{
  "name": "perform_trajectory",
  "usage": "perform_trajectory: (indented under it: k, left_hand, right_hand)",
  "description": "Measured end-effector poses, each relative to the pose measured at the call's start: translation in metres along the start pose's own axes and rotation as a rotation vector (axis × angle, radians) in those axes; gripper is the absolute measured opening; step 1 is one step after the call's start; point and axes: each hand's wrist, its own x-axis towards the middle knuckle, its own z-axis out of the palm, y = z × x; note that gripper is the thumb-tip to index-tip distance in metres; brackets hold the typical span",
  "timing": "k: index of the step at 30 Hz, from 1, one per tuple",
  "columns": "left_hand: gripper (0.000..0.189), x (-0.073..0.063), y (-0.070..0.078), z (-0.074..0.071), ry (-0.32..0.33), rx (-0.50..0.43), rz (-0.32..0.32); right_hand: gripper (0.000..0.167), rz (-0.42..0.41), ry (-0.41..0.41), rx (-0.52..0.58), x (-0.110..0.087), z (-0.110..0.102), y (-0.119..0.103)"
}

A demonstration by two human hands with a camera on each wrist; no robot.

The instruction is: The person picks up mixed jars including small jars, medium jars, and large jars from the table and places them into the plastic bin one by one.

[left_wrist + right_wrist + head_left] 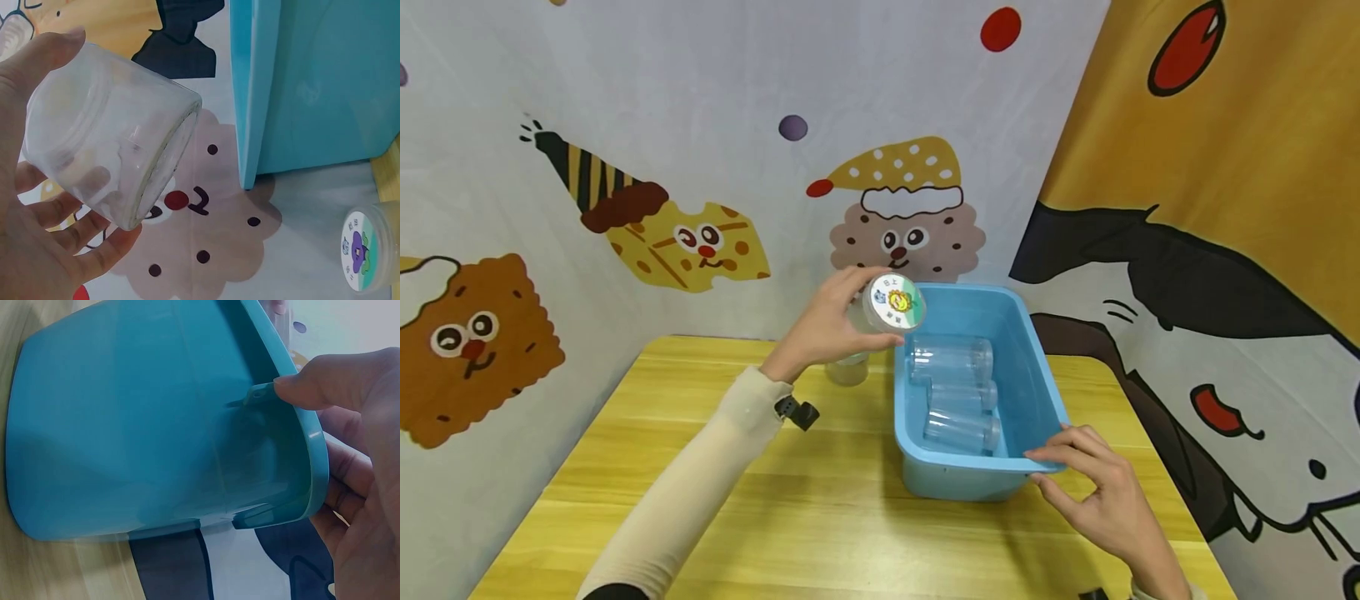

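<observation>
My left hand (823, 323) grips a clear plastic jar (895, 302) around its side, left of the blue bin and above the table. A sunflower label is on the end facing the head camera. In the left wrist view the jar (125, 125) is tilted and looks see-through. At the near right corner of the blue bin (904, 425), my right hand (1101, 492) pinches the rim, thumb outside and below, fingers over the top. Several clear jars (951, 360) lie on their sides in the bin. Another jar (847, 372) stands on the table behind my left hand.
Everything stands on a yellow wood-grain table (715, 500). A cartoon-printed cloth (715, 108) hangs close behind the table and along its sides. In the left wrist view the standing jar's lid (359, 251) bears a purple and green label.
</observation>
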Motion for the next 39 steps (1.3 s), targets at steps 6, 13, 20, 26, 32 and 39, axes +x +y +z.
perform_trajectory:
  k: [6, 13, 20, 26, 32, 39]
  left_hand:
    - [0.092, 0.009, 0.009, 0.004, -0.039, 0.027, 0.028]
    - [0.096, 0.015, 0.021, 0.007, -0.106, 0.113, 0.029]
    - [0.093, 0.022, 0.034, 0.011, -0.155, 0.140, 0.041]
    - [0.098, 0.026, 0.040, 0.016, -0.197, 0.136, 0.025]
    - [0.103, 0.028, 0.038, 0.018, -0.223, 0.121, 0.032]
    - [0.103, 0.026, 0.027, 0.011, -0.176, 0.072, 0.028]
  right_hand:
    - [0.049, 0.034, -0.015, 0.003, -0.001, 0.000, 0.001]
    - [0.045, 0.052, -0.026, -0.001, -0.001, 0.000, -0.001]
    - [0.041, 0.047, -0.020, -0.005, 0.000, 0.000, -0.001]
    - [0.042, 0.051, -0.016, -0.011, -0.001, 0.000, 0.000]
    - [0.043, 0.047, -0.009, -0.004, -0.001, 0.001, 0.001]
    - [0.051, -0.016, 0.016, -0.001, 0.000, 0.001, 0.000]
